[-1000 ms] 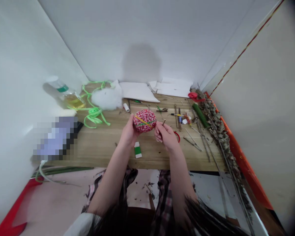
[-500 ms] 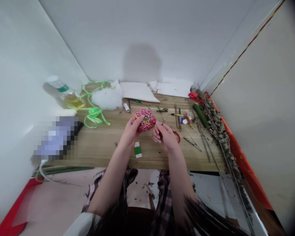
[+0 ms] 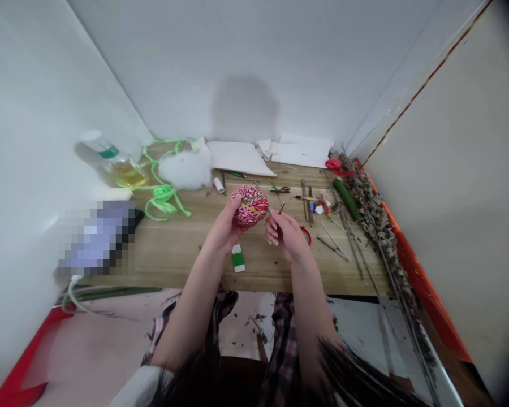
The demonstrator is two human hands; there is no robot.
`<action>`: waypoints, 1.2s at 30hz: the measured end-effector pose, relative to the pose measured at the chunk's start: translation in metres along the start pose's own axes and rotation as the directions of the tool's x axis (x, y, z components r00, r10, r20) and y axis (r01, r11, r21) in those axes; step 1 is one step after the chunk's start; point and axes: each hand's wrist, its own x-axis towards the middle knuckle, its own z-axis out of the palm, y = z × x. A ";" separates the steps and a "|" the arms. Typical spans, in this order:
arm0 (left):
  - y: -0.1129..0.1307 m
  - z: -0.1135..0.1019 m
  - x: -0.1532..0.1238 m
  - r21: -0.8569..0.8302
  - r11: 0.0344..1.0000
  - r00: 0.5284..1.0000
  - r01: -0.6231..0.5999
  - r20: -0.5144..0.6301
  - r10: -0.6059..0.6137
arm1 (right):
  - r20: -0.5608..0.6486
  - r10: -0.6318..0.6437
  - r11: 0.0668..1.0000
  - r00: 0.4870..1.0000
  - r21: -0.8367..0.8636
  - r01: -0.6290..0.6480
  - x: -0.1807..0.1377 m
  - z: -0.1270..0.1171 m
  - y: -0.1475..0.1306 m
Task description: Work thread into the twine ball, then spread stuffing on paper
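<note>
My left hand (image 3: 228, 226) is closed round a ball of red-and-white twine (image 3: 251, 204), thumb on its near left side. Yellow and green strands cross the ball's surface. Just to its right, my right hand (image 3: 285, 230) is pinched on a thin brown stick-like tool (image 3: 282, 207) whose upper end shows above the fingers; the rest is hidden. A pale tip or strand lies between these fingers and the ball's right side, too small to make out. On the table below the ball lies a white card wound with green thread (image 3: 238, 258).
At the left are a bottle of yellow liquid (image 3: 129, 174), green cord (image 3: 163, 199) and white stuffing (image 3: 184, 169). White sheets (image 3: 241, 157) lie along the back. To the right are tweezers (image 3: 333, 249), a green stem piece (image 3: 346, 199) and dried leafy stalks (image 3: 375, 226).
The twine ball has turned a little in my left hand, so its yellow and green strands sit differently. My right hand has shifted very slightly to the right.
</note>
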 end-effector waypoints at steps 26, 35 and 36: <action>-0.017 -0.011 0.014 0.315 0.904 0.953 -0.288 0.002 0.303 | 0.016 0.012 0.998 1.000 0.064 -0.013 0.002 0.000 0.004; -0.007 -0.008 -0.003 0.579 0.780 0.970 -0.238 0.103 0.220 | 0.033 -0.012 0.997 0.999 0.078 0.009 0.001 0.001 0.003; -0.008 -0.008 -0.003 0.561 0.795 0.971 -0.232 0.080 0.227 | 0.043 -0.014 0.996 0.999 0.085 0.010 0.001 0.001 0.003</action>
